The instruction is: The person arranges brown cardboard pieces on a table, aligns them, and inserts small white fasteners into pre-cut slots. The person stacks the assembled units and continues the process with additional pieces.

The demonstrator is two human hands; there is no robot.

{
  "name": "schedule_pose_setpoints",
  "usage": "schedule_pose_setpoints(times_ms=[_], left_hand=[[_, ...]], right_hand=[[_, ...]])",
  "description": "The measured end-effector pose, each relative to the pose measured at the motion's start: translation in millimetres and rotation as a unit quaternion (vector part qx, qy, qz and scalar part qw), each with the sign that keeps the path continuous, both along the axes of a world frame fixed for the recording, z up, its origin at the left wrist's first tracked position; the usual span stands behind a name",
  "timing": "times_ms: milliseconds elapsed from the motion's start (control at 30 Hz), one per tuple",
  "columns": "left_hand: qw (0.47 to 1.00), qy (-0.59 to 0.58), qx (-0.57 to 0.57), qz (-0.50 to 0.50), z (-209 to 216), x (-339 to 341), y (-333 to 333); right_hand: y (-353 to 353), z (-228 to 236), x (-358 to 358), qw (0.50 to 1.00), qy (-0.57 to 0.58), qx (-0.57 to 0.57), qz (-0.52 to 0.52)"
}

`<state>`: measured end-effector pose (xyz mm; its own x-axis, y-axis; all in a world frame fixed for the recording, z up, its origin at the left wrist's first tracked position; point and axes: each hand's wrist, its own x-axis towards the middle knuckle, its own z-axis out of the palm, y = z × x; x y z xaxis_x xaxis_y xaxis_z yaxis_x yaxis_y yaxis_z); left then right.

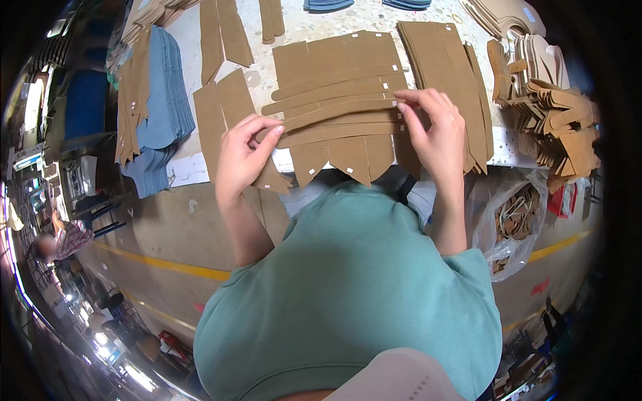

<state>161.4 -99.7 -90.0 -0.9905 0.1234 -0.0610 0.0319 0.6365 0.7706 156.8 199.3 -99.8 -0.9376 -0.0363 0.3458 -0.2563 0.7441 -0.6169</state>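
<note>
Your left hand (247, 157) pinches the left end of a long brown strip (341, 110), thumb against the fingers. Your right hand (435, 130) is at the strip's other end, thumb and forefinger held narrow about it; whether they grip it firmly, I cannot tell. The strip runs between your hands in a slight bow, over other brown pieces on the white worktop (307, 23).

Closest to you, pointed brown pieces (348, 152) reach past the worktop's near edge, bearing small white tags. To your right, below the edge, a clear plastic bag (481, 234) holds brown scraps.

Just beyond your strip, more narrow strips (334, 88) lie crosswise over a wide brown panel (334, 57). Right of that stands a pile of brown panels (438, 67), and further right a heap of cut brown pieces (568, 127). On your left, a blue stack (160, 93) hangs over the corner. At the far side lie blue pieces (328, 5).
</note>
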Motion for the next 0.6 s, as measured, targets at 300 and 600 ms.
schedule_pose_setpoints(times_ms=[300,600], left_hand=[[0.995,-0.049,-0.003,0.085,-10.6,-4.3,1.3],[0.999,0.012,-0.014,0.039,-8.7,-7.1,0.5]], right_hand=[[1.1,-12.5,-13.4,0.999,-0.013,0.038,0.003],[-10.8,-18.6,-17.8,0.996,-0.006,0.085,0.009]])
